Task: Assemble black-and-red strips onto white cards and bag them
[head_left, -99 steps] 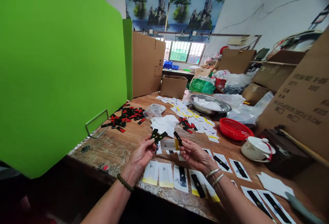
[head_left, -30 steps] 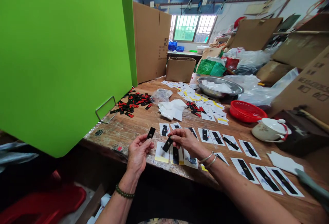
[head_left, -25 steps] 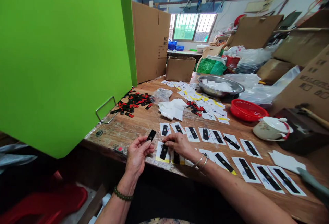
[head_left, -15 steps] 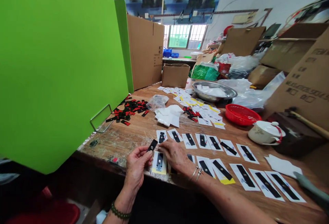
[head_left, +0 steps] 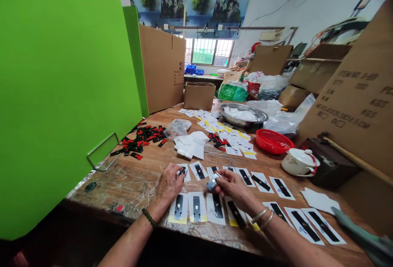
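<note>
My left hand (head_left: 170, 182) is closed with its fingertips at a black strip (head_left: 183, 171) on a white card, leftmost in the upper row. The fingers partly cover that strip. My right hand (head_left: 235, 185) pinches a small glossy grey-blue piece (head_left: 211, 182) just above the table, between the two rows; its exact kind is unclear. Below the hands lies a row of cards bearing black strips with a round silver stud, among them a card with a yellow lower edge (head_left: 178, 218) and a black strip (head_left: 196, 209). My right forearm hides part of this row.
Loose black-and-red strips (head_left: 138, 142) lie at the left beside a green panel (head_left: 61, 95). Folded white sheets (head_left: 193, 144), scattered printed cards (head_left: 238, 139), a metal basin (head_left: 260, 120), a red basket (head_left: 274, 142) and a lidded white pot (head_left: 297, 162) stand farther back.
The left hand has moved from holding a black strip near the front to the upper-left card. My right hand has lifted off the cards and moved right, now with a glossy piece.
</note>
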{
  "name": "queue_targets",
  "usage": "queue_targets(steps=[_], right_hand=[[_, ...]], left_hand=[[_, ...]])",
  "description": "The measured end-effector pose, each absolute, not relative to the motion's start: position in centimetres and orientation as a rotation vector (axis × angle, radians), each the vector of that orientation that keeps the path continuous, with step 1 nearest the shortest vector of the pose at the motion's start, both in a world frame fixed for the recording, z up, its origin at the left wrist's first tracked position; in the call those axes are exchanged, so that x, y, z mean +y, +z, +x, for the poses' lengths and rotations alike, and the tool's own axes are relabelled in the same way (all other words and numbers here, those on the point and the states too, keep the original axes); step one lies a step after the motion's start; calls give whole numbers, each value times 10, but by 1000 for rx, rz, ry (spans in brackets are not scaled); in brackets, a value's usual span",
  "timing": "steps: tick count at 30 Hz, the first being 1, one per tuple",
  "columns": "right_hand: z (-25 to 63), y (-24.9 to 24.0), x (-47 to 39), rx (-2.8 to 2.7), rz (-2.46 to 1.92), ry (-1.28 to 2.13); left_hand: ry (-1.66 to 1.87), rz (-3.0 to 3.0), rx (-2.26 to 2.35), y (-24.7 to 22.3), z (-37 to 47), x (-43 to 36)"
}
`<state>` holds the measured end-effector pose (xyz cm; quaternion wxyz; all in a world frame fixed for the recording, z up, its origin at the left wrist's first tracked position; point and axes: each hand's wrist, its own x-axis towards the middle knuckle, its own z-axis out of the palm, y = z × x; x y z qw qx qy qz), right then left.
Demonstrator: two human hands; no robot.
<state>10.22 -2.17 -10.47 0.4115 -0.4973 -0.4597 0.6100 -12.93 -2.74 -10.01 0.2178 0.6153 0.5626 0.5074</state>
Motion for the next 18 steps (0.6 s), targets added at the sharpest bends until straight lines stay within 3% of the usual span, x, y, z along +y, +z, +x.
queue_targets(steps=[10, 14, 18], right_hand=[[179, -84, 109, -1011, -1607, 839], [190, -86, 120, -1101, -1653, 655], [189, -103, 101, -1415, -1700, 578]], left_hand=[[1117, 2303, 1453, -101, -108, -2], [699, 2532, 1445, -91, -93, 0], [547, 2589, 1386, -93, -94, 7]])
